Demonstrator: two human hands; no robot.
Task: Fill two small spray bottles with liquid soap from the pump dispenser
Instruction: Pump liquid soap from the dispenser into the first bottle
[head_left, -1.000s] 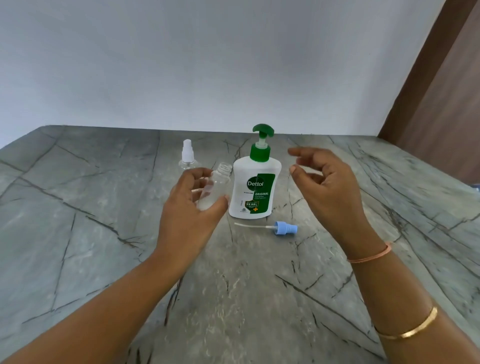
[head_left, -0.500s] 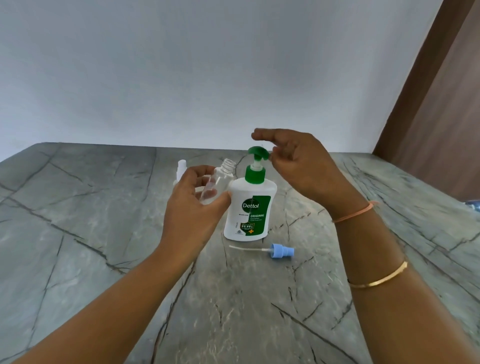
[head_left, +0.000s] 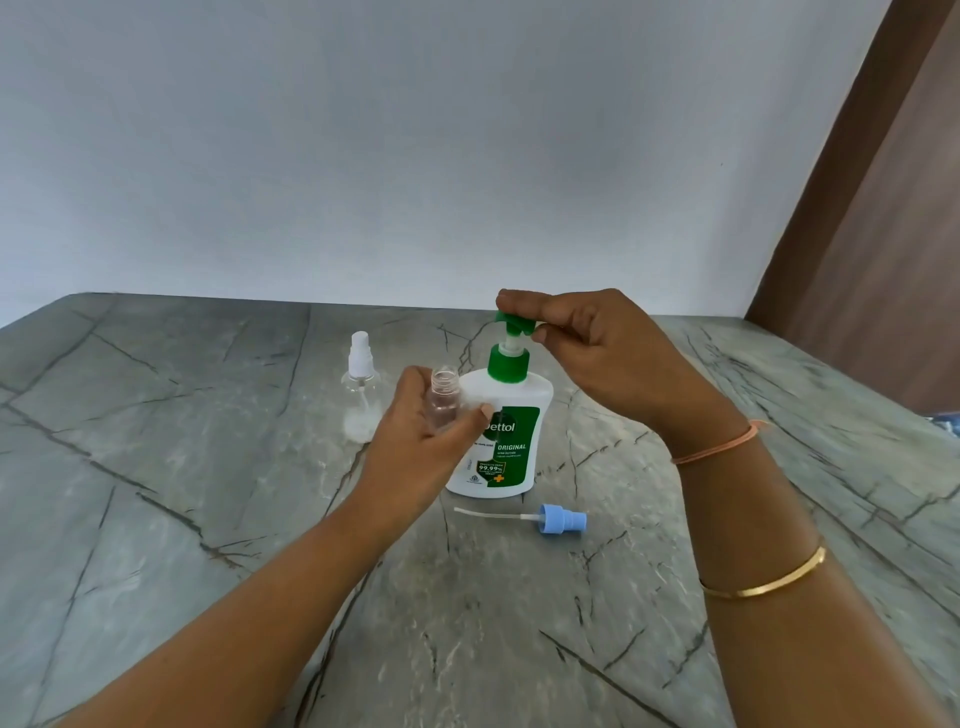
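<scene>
L hand (head_left: 415, 447) is curled round a small clear bottle (head_left: 444, 400), cap off, held upright just left of the soap dispenser (head_left: 506, 441) w/ its mouth below the spout. R hand (head_left: 597, 353) pinches the green pump head (head_left: 514, 319), thumb under, fingers on top. Bottle looks empty, tho clear plastic makes that hard to tell. Blue spray cap (head_left: 558, 519) lies on the table (head_left: 208, 519) in front of the dispenser. Second spray bottle (head_left: 360, 395), white top on, stands further left.
</scene>
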